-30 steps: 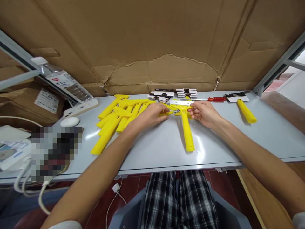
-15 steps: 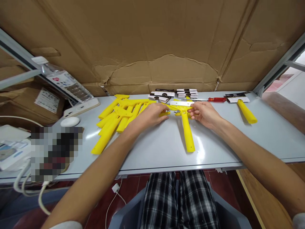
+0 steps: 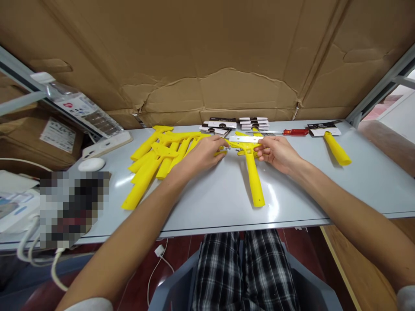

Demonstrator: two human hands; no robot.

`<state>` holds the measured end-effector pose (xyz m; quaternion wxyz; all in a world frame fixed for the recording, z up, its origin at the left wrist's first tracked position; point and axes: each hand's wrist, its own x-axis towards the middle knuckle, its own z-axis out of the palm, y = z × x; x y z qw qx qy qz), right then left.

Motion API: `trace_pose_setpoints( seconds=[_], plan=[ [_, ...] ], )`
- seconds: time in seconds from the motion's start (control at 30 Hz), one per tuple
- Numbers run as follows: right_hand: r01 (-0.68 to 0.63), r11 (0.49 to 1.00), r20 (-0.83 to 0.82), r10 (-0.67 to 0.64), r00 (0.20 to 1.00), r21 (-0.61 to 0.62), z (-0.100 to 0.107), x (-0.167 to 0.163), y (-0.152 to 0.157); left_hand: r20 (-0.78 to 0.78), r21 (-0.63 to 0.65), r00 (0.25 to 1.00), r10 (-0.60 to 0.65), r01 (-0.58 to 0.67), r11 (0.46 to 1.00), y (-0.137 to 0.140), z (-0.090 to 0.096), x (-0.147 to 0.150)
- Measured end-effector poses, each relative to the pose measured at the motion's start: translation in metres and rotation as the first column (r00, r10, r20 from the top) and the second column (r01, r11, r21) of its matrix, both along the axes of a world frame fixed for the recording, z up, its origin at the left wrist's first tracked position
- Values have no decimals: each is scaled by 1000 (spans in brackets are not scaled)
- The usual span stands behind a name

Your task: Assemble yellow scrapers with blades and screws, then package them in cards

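A yellow plastic scraper [image 3: 254, 179] with a T-shaped head lies towards me, its handle pointing at the table's front edge. Across its head rests a flat metal blade [image 3: 244, 139]. My right hand [image 3: 277, 153] is closed on the right end of blade and head, thumb on top and fingers curled beneath. My left hand [image 3: 209, 152] is left of the head, palm down, with fingertips bent and the thumb apart from them. Small screws [image 3: 228, 148] lie by its fingertips; I see nothing held there. More yellow plastic shows under the scraper head.
Several yellow scraper handles [image 3: 142, 179] are heaped at left. Folded black-and-white cards [image 3: 220, 124] stand at the back beside a red screwdriver [image 3: 295, 132]. Another yellow handle [image 3: 337, 149] with a card lies right. A power strip [image 3: 106, 144], white mouse [image 3: 91, 164] and plastic bottle [image 3: 87, 108] are left.
My left hand has shifted slightly among the screws at its fingertips. My right hand keeps its hold on the scraper and blade. The whole view has moved a little.
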<state>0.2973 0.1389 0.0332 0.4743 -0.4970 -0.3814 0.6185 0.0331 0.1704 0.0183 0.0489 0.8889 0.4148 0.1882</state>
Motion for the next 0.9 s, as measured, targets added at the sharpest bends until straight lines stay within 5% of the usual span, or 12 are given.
trace_pose_setpoints(
  seconds=[0.3,0.53,0.7,0.9],
  plan=[
    [-10,1000,2,10,1000,-1,1,0,-1,-90,31,988,122,-120,992,-9,12,3],
    [-13,1000,0,13,1000,16,0,0,-1,305,-21,937,167,-169,985,-10,27,-3],
    [-14,1000,2,14,1000,16,1,0,-2,670,-158,699,249,-194,968,-7,37,-4],
    [-18,1000,-5,18,1000,15,2,0,-3,883,-360,297,364,-70,930,-7,39,1]
  ],
)
